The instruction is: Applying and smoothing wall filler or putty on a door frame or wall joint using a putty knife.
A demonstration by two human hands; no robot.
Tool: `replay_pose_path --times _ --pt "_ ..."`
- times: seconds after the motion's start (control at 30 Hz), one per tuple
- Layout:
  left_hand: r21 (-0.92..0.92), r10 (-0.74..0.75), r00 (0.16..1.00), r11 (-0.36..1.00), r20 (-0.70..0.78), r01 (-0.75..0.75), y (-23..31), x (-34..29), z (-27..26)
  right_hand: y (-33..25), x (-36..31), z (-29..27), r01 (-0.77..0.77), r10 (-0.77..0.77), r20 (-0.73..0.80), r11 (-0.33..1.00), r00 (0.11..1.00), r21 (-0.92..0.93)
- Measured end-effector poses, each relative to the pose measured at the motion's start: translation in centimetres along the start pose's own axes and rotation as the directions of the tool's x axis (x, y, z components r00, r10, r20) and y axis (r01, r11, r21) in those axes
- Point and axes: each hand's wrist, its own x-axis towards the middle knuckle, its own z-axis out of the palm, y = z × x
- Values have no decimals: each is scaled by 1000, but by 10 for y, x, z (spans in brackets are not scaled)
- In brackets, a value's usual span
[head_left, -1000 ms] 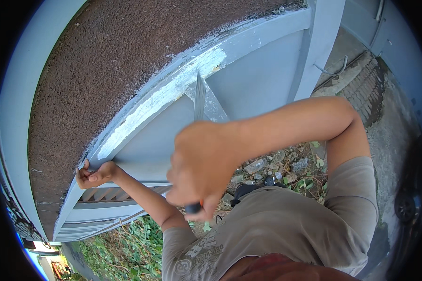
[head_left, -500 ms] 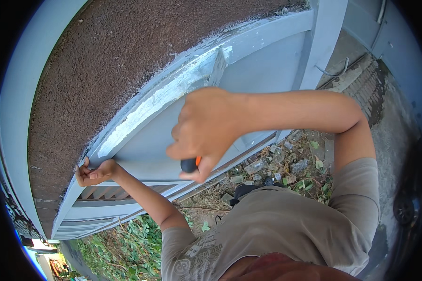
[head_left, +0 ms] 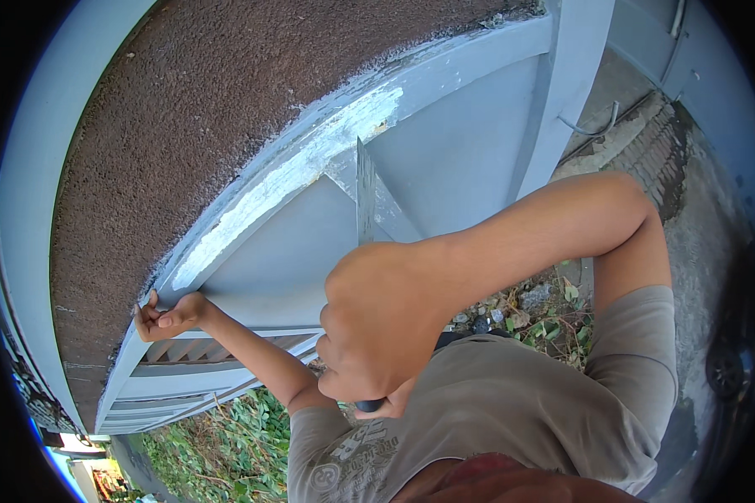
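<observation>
My right hand [head_left: 390, 323] is closed round the black handle [head_left: 371, 405] of a scraper. Its flat metal blade [head_left: 366, 197] points away from me, the tip near a white patch [head_left: 277, 189] on a curved blue-grey frame [head_left: 461, 71]. The tip appears to meet the frame's lower edge; actual contact is hard to tell. Further left, my left hand [head_left: 174, 317] is at the frame's outer edge, with bent fingers. Whether those fingers hold anything is hidden.
Rough brown surface [head_left: 184, 101] lies beyond the frame. Flat blue-grey panels [head_left: 470, 138] fill its inside, and a curved metal hook [head_left: 596, 130] sticks out at the right. Below are green leaves [head_left: 218, 444], rubble [head_left: 537, 295] and paving [head_left: 705, 218].
My right hand has moved toward me and slightly right, turning the scraper so more of its blade shows. My left hand has stayed nearly still at the frame.
</observation>
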Motion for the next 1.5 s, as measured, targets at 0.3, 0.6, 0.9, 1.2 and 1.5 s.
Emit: replay_pose_path --times 0.3,0.6,0.9,1.2,1.5 --pt "-14 -9 1000 1000 -4 9 5 0 0 3 1 -8 21 -21 21 1000 1000 -11" --pt "-24 -10 999 1000 32 11 1 4 -3 39 2 -5 -54 54 -5 998 999 -31" --pt "-13 2 1000 1000 29 -1 1 3 -2 49 -3 -21 -94 102 46 985 994 -144" --pt "-61 7 1000 998 20 -6 -6 0 1 51 -18 -26 -177 184 18 964 983 -198" --pt "-34 -3 999 999 38 4 4 3 -5 43 -7 -25 -91 95 25 987 995 -136"
